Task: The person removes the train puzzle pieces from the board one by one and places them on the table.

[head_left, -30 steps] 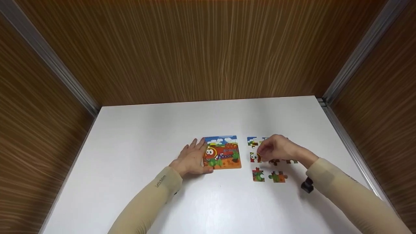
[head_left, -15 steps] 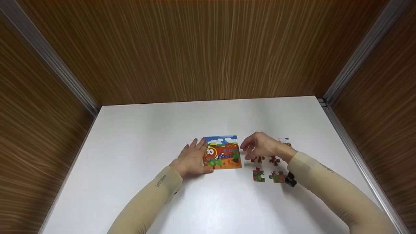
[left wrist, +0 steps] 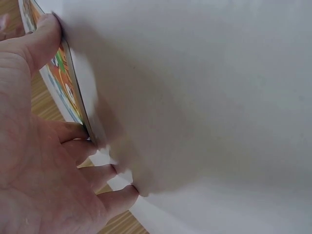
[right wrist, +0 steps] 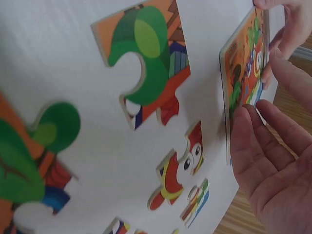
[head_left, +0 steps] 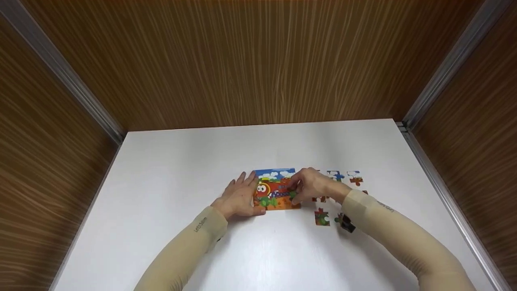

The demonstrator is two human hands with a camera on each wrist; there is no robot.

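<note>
A square picture board (head_left: pixel 272 192) with a cartoon red train, clouds and cactus lies flat on the white table. My left hand (head_left: pixel 238 198) rests along its left edge, fingers spread; in the left wrist view the thumb (left wrist: pixel 46 41) and a fingertip touch the board's rim. My right hand (head_left: pixel 313 184) is at the board's right edge, fingers bent loosely and overlapping it. In the right wrist view no loose piece shows in that hand (right wrist: pixel 278 165). Several jigsaw pieces lie to the right, including one with eyes (right wrist: pixel 183 168) and a green-and-red one (head_left: pixel 322 217).
More puzzle pieces (head_left: pixel 355 178) lie in loose rows, partly hidden by the right hand and forearm. A small black object (head_left: pixel 347 224) shows under the right wrist. Brown wood-grain panels (head_left: pixel 258 64) stand behind the white table (head_left: pixel 181 161) and at both sides.
My right hand has moved left from above the loose pieces to the board's right edge, uncovering pieces at the upper right. The left hand and board are nearly still.
</note>
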